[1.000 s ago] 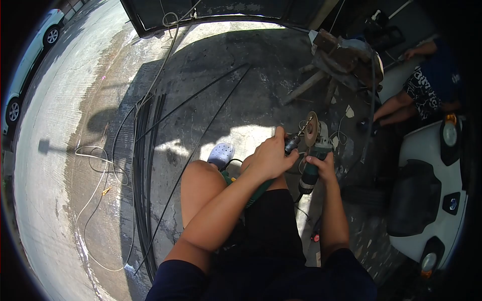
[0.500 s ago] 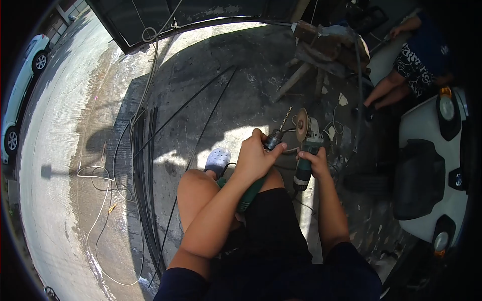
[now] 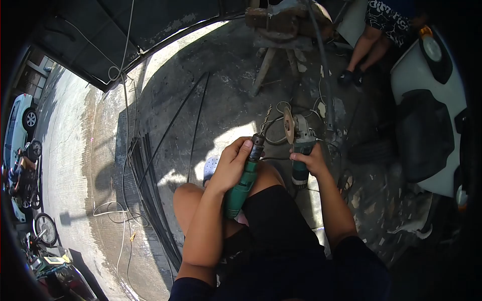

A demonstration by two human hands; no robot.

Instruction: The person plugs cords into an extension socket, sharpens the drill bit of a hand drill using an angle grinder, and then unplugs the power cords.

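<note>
My left hand (image 3: 233, 163) is wrapped round the front of a green power drill (image 3: 242, 188) that lies along my thigh. A twist drill bit (image 3: 266, 118) sticks out of the drill's dark chuck and points away from me. In my right hand (image 3: 311, 159) is an angle grinder (image 3: 301, 145), gripped by its dark green body. Its brownish disc (image 3: 288, 125) faces left, close to the drill bit but apart from it. The drill's trigger and lower handle are hidden from view.
Long dark metal bars (image 3: 150, 200) lie on the ground at left, beside loose cords (image 3: 123, 210). Ahead stands a wooden-legged stand (image 3: 263, 72) bearing a bulky object. A person's legs (image 3: 369, 47) and a white vehicle (image 3: 427, 75) are at right. A motorcycle (image 3: 45, 231) is far left.
My left hand has shifted back along the drill, which now shows more of its green body. My view has turned, bringing the motorcycle at left into sight. The grinder stays in my right hand.
</note>
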